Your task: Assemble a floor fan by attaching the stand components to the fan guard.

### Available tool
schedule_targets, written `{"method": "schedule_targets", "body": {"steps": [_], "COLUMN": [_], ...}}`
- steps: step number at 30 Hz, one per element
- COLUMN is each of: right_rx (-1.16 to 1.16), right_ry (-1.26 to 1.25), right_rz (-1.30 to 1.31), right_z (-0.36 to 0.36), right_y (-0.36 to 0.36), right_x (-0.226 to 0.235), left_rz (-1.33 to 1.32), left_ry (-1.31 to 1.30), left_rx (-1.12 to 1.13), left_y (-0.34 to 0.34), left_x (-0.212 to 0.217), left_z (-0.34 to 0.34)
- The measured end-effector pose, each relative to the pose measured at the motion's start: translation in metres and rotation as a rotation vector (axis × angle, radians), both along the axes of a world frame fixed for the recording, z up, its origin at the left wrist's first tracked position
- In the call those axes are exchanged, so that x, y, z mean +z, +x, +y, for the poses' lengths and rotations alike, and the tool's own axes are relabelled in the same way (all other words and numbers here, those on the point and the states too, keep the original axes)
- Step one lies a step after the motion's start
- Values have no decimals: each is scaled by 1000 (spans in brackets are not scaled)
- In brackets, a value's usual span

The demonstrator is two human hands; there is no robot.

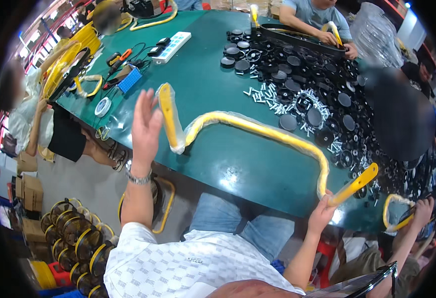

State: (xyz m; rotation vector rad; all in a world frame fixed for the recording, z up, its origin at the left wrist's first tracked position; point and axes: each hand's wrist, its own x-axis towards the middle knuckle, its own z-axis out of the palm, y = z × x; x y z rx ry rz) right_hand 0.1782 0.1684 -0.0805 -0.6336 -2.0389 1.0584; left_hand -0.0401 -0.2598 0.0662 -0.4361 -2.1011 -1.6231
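A yellow bent tube frame, partly wrapped in clear plastic, lies across the near side of the green table. Flat arms with holes stick up at its two ends. My right hand is closed round the frame's right corner, beside the flat arm there. My left hand is raised at the left end, fingers stretched out and close beside the other flat arm. Whether its thumb touches that arm I cannot tell. Beyond the frame lie silver screws and many round black knobs in a heap.
A white power strip, an orange-black power tool, a blue box and a tape roll lie on the green table. Co-workers handle parts opposite, at left and at right. Round yellow-black fan parts are stacked on the floor.
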Motion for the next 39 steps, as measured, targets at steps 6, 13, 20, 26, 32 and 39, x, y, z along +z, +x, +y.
{"method": "schedule_targets", "body": {"steps": [6,13,20,26,32,39], "right_rx": [122,-256,-530,-644,-767,-717], "right_ry": [-170,200,796,989,1100,1125], "right_rz": [-36,186,-360,-666,-838,-390], "right_z": [12,156,314,378,413,397], "right_y": [22,-21,-139,-225,-253,-197], "right_x": [22,78,98,82,95,184], "left_rz": [-152,-17,-63,-69,-81,-78], "left_ry": [145,-293,-342,-388,-397,-375], "left_rx": [-111,188,247,303,353,367], "left_y": [-43,1,9,10,15,17], "left_x": [-37,-149,-140,-123,-110,-113], "left_z": [36,6,18,45,58,55]}}
